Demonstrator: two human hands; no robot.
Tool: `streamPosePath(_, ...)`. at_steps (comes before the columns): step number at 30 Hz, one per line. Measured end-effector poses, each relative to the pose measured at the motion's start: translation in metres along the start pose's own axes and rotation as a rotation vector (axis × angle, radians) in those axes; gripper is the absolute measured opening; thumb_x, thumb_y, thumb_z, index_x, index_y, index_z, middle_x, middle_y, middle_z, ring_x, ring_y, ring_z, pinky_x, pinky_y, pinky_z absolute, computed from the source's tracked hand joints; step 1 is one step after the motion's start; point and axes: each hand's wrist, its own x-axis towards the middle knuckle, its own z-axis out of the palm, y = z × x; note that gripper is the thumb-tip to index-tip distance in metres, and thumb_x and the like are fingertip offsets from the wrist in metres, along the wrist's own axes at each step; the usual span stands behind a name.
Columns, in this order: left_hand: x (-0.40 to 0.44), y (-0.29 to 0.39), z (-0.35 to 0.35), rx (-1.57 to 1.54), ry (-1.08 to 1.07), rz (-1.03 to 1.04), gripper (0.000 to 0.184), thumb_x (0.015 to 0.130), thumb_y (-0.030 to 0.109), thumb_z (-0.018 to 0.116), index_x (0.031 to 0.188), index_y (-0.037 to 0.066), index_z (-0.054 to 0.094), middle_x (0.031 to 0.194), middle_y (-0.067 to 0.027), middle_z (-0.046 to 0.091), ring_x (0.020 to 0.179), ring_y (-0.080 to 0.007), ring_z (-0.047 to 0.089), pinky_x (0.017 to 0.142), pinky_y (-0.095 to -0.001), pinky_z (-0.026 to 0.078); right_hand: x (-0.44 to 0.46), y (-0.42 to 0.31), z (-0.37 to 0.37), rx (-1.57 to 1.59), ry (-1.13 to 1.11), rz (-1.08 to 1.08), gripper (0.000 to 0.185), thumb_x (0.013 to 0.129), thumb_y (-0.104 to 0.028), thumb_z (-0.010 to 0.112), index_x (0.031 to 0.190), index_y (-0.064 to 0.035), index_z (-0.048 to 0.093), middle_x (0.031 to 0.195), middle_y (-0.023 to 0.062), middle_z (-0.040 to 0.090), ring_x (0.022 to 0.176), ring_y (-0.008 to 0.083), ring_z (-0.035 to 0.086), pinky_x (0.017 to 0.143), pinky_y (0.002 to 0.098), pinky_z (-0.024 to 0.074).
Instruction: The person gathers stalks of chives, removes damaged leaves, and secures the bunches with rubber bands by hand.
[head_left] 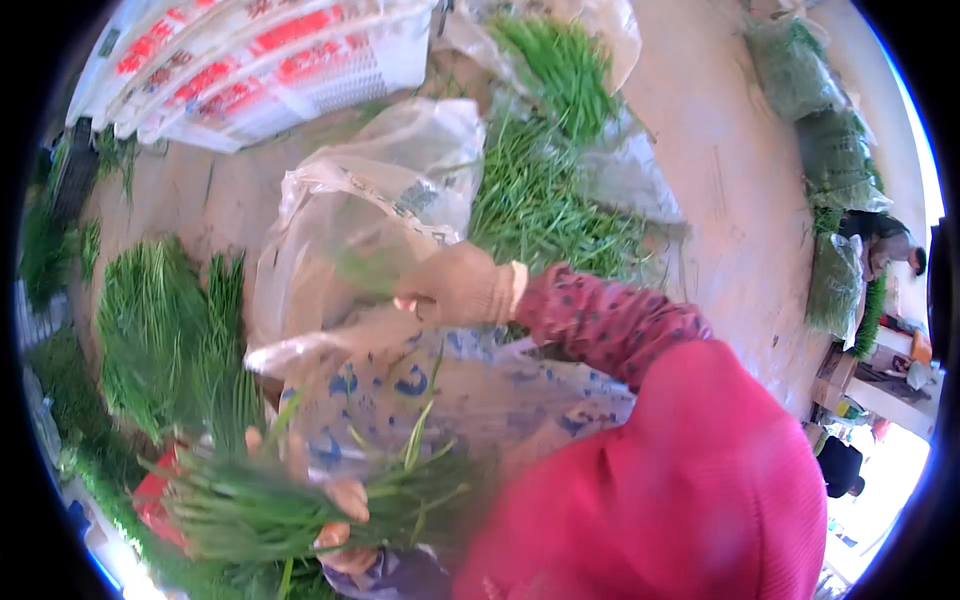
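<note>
Left hand (345,530) grasping green stems (245,505).
Right hand (455,287) hovering by plastic bag (325,225), fingers curling; cannot tell whether it is gripping anything.

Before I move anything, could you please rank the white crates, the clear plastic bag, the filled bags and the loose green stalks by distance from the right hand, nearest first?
From the right hand in the head view:
1. Clear plastic bag, right beside it
2. Loose green stalks, just above
3. White crates, upper left
4. Filled bags, far right
</note>
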Motion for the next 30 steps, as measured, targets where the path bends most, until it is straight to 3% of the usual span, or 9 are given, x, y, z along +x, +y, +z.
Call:
streamPosePath(8,0.022,0.002,0.035,0.521,-0.179,0.010,0.070,0.077,0.022,0.076,0.134,0.002,0.039,0.101,-0.0139,0.060,0.077,-0.0248,0.059,0.064,-0.0390,0.049,-0.003,-0.103,0.002,0.359,-0.048,-1.001,0.014,0.077,-0.017,0.062,0.086,-0.0266,0.067,0.077,-0.0023,0.061,0.074,0.0216,0.062,0.057,0.0379,0.0471)
streamPosePath(11,0.007,0.017,0.010,1.041,-0.140,-0.076,0.073,0.078,0.036,0.075,0.135,0.004,0.044,0.111,-0.0111,0.062,0.100,-0.0259,0.057,0.086,-0.0403,0.046,-0.002,-0.101,-0.002,0.537,-0.089,-0.803,0.016,0.077,-0.017,0.063,0.092,-0.0179,0.067,0.082,0.0022,0.064,0.078,0.0270,0.063,0.066,0.0403,0.0495)
streamPosePath(12,0.005,0.016,0.010,0.939,-0.052,-0.062,0.072,0.077,0.032,0.076,0.135,0.004,0.044,0.106,-0.0122,0.063,0.089,-0.0242,0.060,0.078,-0.0381,0.049,-0.001,-0.092,0.001,0.709,-0.039,-0.655,0.018,0.077,-0.016,0.063,0.094,-0.0148,0.067,0.086,0.0039,0.065,0.081,0.0293,0.063,0.069,0.0413,0.0503)
streamPosePath(16,0.000,0.017,-0.004,0.516,0.116,0.039,0.077,0.074,0.017,0.079,0.139,0.004,0.040,0.093,-0.0161,0.066,0.062,-0.0199,0.065,0.057,-0.0323,0.056,0.013,0.021,0.059,-0.249,0.081,-0.501,0.032,0.078,-0.025,0.064,0.108,-0.0149,0.067,0.094,0.0150,0.066,0.094,0.0317,0.063,0.082,0.0440,0.0500)
streamPosePath(20,0.000,0.025,-0.008,0.298,0.135,0.089,0.072,0.077,0.014,0.075,0.139,0.004,0.038,0.095,-0.0152,0.064,0.065,-0.0187,0.063,0.059,-0.0313,0.054,0.027,0.078,0.123,-0.285,-0.141,0.299,0.018,0.080,-0.026,0.061,0.092,-0.0161,0.070,0.092,0.0099,0.064,0.089,0.0276,0.065,0.079,0.0422,0.0511)
streamPosePath(22,-0.003,0.023,-0.003,0.247,0.141,0.097,0.068,0.080,0.012,0.072,0.138,0.005,0.039,0.097,-0.0143,0.063,0.069,-0.0181,0.061,0.062,-0.0310,0.054,0.019,0.165,0.175,-0.729,0.039,-0.104,0.017,0.092,-0.018,0.051,0.086,-0.0171,0.067,0.100,0.0000,0.064,0.098,0.0215,0.060,0.078,0.0350,0.0492)
streamPosePath(23,-0.004,0.023,-0.001,0.230,0.144,0.099,0.066,0.081,0.012,0.070,0.138,0.005,0.039,0.098,-0.0138,0.062,0.071,-0.0178,0.061,0.064,-0.0308,0.054,0.026,0.221,0.221,-0.169,0.363,0.580,0.017,0.080,-0.025,0.059,0.089,-0.0147,0.070,0.083,0.0068,0.068,0.076,0.0284,0.065,0.064,0.0411,0.0511)
streamPosePath(25,-0.013,0.025,0.008,0.204,0.142,0.091,0.061,0.083,0.011,0.067,0.137,0.005,0.039,0.100,-0.0128,0.061,0.074,-0.0171,0.059,0.066,-0.0305,0.053,0.013,0.134,0.120,-0.989,-0.356,-0.139,0.015,0.078,-0.022,0.062,0.088,-0.0167,0.072,0.084,0.0047,0.069,0.085,0.0257,0.064,0.065,0.0379,0.0502)
streamPosePath(30,-0.033,0.030,0.028,0.186,0.131,0.099,0.050,0.090,0.008,0.059,0.136,0.005,0.039,0.105,-0.0103,0.057,0.084,-0.0156,0.056,0.074,-0.0296,0.052,0.051,0.123,0.111,-0.836,-0.649,0.032,0.021,0.080,-0.020,0.061,0.098,-0.0185,0.072,0.091,0.0026,0.068,0.109,0.0243,0.056,0.074,0.0386,0.0487)
